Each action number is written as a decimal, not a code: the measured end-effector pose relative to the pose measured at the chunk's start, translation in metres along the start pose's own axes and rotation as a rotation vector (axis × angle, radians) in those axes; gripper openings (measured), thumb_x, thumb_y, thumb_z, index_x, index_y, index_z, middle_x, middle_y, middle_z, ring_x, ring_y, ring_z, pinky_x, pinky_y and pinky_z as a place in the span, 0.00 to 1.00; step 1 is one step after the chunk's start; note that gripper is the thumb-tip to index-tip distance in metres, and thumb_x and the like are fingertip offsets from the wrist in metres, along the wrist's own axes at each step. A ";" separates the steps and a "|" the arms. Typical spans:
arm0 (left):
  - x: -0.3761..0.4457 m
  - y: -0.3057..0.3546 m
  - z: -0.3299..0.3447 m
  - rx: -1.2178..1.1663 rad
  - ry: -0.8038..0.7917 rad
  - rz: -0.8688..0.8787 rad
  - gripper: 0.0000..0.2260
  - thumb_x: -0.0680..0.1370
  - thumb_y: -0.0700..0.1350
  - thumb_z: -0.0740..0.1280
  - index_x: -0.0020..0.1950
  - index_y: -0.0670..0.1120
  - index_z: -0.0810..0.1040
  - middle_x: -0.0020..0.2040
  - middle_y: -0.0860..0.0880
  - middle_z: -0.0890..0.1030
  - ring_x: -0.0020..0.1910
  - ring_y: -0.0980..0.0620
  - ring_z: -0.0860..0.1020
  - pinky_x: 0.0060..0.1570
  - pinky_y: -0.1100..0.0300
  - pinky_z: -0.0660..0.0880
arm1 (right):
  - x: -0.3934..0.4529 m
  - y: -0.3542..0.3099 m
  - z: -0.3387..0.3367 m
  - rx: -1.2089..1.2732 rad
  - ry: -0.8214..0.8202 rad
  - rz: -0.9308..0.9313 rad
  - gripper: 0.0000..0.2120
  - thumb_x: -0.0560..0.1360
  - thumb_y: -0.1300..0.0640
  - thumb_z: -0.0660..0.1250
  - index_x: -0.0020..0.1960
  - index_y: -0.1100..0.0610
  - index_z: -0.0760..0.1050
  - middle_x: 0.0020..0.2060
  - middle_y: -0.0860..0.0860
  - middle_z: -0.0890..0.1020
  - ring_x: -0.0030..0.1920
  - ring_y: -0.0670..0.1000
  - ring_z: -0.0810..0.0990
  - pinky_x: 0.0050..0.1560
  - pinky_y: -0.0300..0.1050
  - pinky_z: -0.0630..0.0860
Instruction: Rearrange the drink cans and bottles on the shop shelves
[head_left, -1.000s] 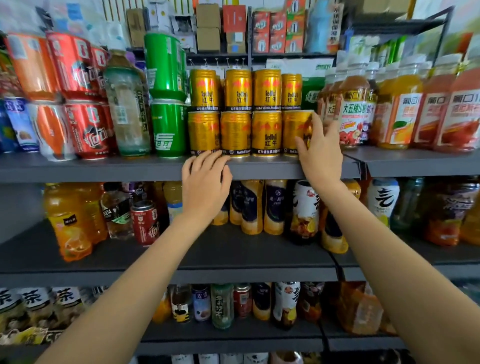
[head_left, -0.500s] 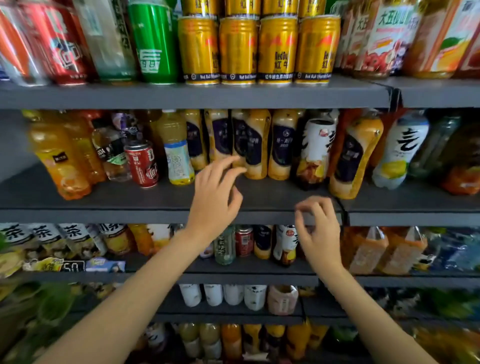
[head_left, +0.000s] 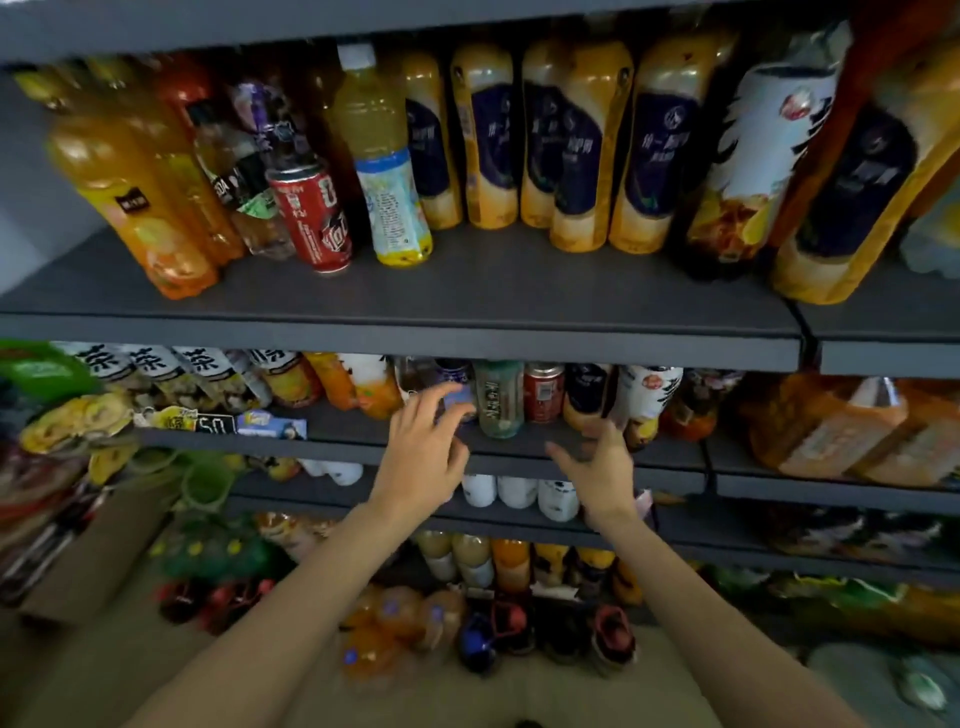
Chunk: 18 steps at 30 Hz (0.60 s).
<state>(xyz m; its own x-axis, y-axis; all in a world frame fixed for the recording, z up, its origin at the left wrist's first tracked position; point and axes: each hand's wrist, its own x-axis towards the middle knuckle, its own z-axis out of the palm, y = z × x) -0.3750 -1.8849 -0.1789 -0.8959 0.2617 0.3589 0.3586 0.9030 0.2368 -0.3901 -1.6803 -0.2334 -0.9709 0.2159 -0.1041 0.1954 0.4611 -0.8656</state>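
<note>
Bottles (head_left: 500, 399) and red can (head_left: 543, 392) upright — packed along shelf (head_left: 571, 441).

Dim, soft overall; motion blur at edges, wide-angle bending of shelves; lower rows shadowed.

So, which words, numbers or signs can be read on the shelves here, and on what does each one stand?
"茶": on each of three white-labelled tea bottles on the second shelf, at left.
"50": on the black and yellow price tag on that shelf's edge.
Red drink can on the upper shelf: white print, too blurred to read.
Dark blue labels on the yellow bottles: too blurred to read.
</note>
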 end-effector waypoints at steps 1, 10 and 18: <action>-0.006 -0.006 0.002 -0.004 -0.014 -0.050 0.16 0.73 0.44 0.57 0.57 0.43 0.77 0.61 0.42 0.74 0.59 0.46 0.66 0.52 0.44 0.72 | 0.003 -0.003 0.011 0.009 -0.027 -0.022 0.29 0.71 0.52 0.73 0.65 0.62 0.66 0.59 0.56 0.73 0.58 0.55 0.74 0.54 0.48 0.74; -0.037 -0.051 -0.013 -0.115 -0.069 -0.249 0.16 0.73 0.34 0.66 0.61 0.39 0.74 0.61 0.41 0.71 0.56 0.40 0.74 0.53 0.46 0.73 | 0.049 -0.063 0.084 0.042 0.136 -0.178 0.33 0.68 0.52 0.75 0.66 0.64 0.65 0.62 0.59 0.73 0.66 0.60 0.67 0.67 0.47 0.53; -0.042 -0.062 -0.031 -0.215 -0.118 -0.245 0.15 0.77 0.37 0.62 0.63 0.43 0.71 0.57 0.47 0.70 0.48 0.47 0.77 0.44 0.51 0.73 | 0.012 -0.053 0.076 0.137 0.150 -0.105 0.34 0.62 0.57 0.78 0.64 0.57 0.67 0.61 0.54 0.76 0.64 0.57 0.70 0.68 0.57 0.64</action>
<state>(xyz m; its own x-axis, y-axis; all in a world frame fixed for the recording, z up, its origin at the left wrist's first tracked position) -0.3511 -1.9628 -0.1807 -0.9819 0.0952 0.1639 0.1650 0.8545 0.4926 -0.4227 -1.7681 -0.2260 -0.9514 0.3029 0.0556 0.0634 0.3693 -0.9272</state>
